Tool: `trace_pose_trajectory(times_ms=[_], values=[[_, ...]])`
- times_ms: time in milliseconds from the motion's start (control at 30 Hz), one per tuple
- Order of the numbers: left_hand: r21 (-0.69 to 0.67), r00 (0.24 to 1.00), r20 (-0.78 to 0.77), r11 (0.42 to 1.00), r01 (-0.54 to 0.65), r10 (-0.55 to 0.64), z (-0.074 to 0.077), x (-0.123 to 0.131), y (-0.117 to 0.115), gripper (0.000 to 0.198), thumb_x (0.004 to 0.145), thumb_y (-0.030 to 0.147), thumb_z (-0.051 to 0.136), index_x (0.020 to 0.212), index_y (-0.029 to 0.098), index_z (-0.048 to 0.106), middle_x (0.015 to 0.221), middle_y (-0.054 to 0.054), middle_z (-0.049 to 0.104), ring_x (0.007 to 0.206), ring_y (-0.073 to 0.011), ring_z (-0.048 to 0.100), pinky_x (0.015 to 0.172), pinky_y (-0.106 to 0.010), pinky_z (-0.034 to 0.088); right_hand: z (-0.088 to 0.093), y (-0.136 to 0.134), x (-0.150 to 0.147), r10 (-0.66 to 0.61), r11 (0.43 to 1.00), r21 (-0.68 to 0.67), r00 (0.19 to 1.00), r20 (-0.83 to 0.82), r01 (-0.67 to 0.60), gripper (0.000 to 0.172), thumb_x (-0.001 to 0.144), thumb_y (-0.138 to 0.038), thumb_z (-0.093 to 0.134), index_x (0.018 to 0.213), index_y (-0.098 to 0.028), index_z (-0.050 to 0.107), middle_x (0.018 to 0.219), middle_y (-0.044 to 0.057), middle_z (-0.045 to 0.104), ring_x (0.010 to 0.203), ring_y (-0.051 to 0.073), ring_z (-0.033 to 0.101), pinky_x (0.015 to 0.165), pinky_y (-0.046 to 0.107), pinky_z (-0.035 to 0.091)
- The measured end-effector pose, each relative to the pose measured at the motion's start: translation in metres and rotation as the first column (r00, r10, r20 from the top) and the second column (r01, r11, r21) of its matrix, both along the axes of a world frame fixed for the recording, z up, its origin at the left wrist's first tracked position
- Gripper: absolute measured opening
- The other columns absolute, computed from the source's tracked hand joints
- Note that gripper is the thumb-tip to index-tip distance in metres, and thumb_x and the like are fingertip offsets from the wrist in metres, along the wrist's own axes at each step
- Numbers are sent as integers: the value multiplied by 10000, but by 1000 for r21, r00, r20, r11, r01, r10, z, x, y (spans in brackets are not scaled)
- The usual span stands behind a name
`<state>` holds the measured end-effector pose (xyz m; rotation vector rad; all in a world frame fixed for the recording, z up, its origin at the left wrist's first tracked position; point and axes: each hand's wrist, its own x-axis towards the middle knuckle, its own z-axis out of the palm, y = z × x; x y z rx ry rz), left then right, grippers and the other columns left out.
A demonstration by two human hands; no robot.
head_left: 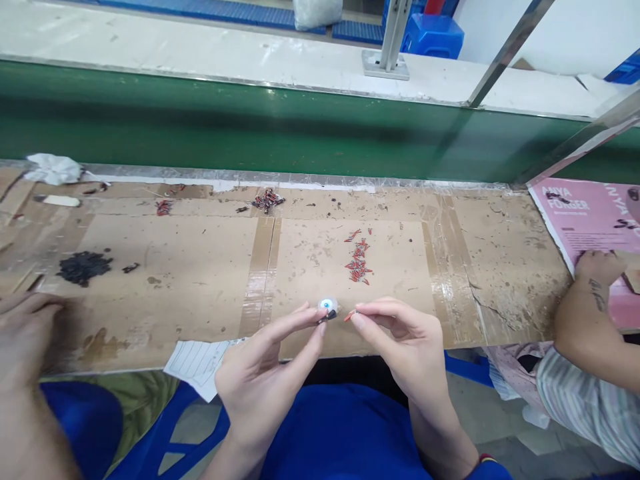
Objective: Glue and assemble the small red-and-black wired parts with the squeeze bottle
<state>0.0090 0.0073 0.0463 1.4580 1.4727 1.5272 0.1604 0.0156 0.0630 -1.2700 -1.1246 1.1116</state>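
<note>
My left hand (280, 360) pinches a small black piece (329, 315) between thumb and forefinger, over the front edge of the cardboard. Right behind that piece is a small round clear item with a glowing blue-white centre (327, 305); whether it is joined to the black piece I cannot tell. In my right hand (405, 340), thumb and forefinger are closed on a small red piece (349, 316), its tip pointing at the left hand. A short gap separates the two held pieces. Beyond my hands lies a loose pile of similar red pieces (359, 267).
Cardboard (310, 253) covers the bench. On it lie a black pile (85, 268), a dark-red cluster (269, 200) and a small red group (163, 207). A green belt (250, 127) runs behind. Other people's hands rest at far left (25, 333) and right (600, 267), near a pink sheet (575, 220).
</note>
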Motion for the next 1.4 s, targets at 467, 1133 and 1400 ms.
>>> trace_pose_trajectory(times_ms=[467,1133,1400], values=[[-166,988,77,975,145,-134,-7,-7,2,161,707,216,794,861,191,756,821,-36,785,731,-206,760,753,-296,661,-5,3,-1,56,998,3,998,-27,-56,129,748,-136,745,767,-248,805,709,17,745,660,149,701,619,249,585],[-346,928,351,904,251,-124,-7,-2,15,197,651,203,816,821,158,728,780,-57,778,724,-219,760,708,-252,650,-17,3,0,78,995,-50,981,-180,-88,59,712,-209,812,755,-249,811,754,32,760,706,168,726,684,270,618],[-394,942,329,897,201,-67,9,4,0,185,659,221,816,772,176,677,748,-33,765,701,-204,755,701,-245,649,-14,4,10,147,948,-215,919,-366,-237,162,589,-293,903,694,-233,796,718,13,765,668,177,738,676,278,635]])
